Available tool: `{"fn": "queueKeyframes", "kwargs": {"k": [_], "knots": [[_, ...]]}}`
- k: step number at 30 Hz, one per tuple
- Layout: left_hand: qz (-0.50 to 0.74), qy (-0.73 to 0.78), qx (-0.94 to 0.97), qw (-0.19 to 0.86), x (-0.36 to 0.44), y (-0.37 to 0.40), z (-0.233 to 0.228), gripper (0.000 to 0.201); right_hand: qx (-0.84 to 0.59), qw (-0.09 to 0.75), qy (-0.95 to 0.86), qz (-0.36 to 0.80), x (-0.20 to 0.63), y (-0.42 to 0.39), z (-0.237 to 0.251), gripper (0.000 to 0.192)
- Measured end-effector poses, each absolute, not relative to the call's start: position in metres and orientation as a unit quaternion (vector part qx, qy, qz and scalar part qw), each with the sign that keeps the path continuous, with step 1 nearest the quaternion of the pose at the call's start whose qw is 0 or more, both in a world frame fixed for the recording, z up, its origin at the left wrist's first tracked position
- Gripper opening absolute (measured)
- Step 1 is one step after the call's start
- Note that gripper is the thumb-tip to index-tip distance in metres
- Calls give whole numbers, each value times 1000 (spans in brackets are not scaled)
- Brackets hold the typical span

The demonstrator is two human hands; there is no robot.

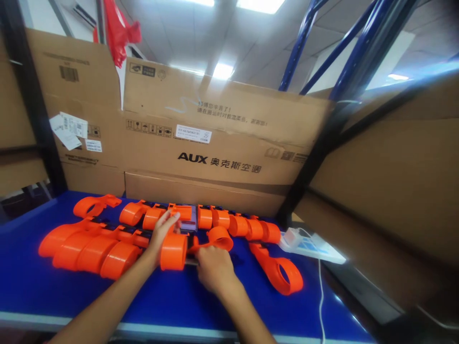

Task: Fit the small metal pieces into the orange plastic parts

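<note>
My left hand (163, 236) is closed around an orange plastic part with a wide ring (173, 252) at its near end. The part's flat far end (182, 212) rises above my fingertips, in front of a small greyish-purple panel (189, 220). Just to the right, my right hand (214, 268) forms a fist beside the ring. A short metallic piece (191, 262) shows between the fist and the ring; what the fist grips is mostly hidden. Behind its knuckles lies another orange ring-ended part (219, 238).
Several orange ring-ended parts (86, 251) lie in a row at left, more (238, 225) along the back. One (283, 274) lies at right, near a white power strip (311, 246) with a cable. A cardboard wall (222, 148) bounds the blue tabletop (172, 306); dark posts flank it.
</note>
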State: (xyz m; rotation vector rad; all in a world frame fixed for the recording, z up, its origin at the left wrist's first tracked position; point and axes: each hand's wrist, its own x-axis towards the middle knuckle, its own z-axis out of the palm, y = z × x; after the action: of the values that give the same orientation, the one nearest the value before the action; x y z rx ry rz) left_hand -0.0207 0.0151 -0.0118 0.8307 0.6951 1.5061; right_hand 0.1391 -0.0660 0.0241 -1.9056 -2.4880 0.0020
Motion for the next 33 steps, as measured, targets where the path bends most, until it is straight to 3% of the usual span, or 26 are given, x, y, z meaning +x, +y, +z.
{"fn": "queueKeyframes", "kwargs": {"k": [5,10,17,22,26,29,33], "knots": [[644,296,371,600,-19,17,-16,36,-589,-9,-807,-51,139,-62,26,26],[648,287,366,603,-20,16,-14,35,-571,49,-819,-28,144,-65,31,16],[642,273,365,617,-17,12,-13,36,-635,310,-707,11,171,-42,49,13],[638,294,373,606,-13,9,-14,39,-465,495,-702,214,178,-4,51,21],[636,318,385,589,-13,11,-12,41,-394,589,-631,316,171,11,38,32],[634,318,407,575,-13,11,-12,42,-400,606,-621,295,171,9,25,34],[629,308,422,576,-11,7,-12,42,-417,560,-690,190,179,1,17,22]]}}
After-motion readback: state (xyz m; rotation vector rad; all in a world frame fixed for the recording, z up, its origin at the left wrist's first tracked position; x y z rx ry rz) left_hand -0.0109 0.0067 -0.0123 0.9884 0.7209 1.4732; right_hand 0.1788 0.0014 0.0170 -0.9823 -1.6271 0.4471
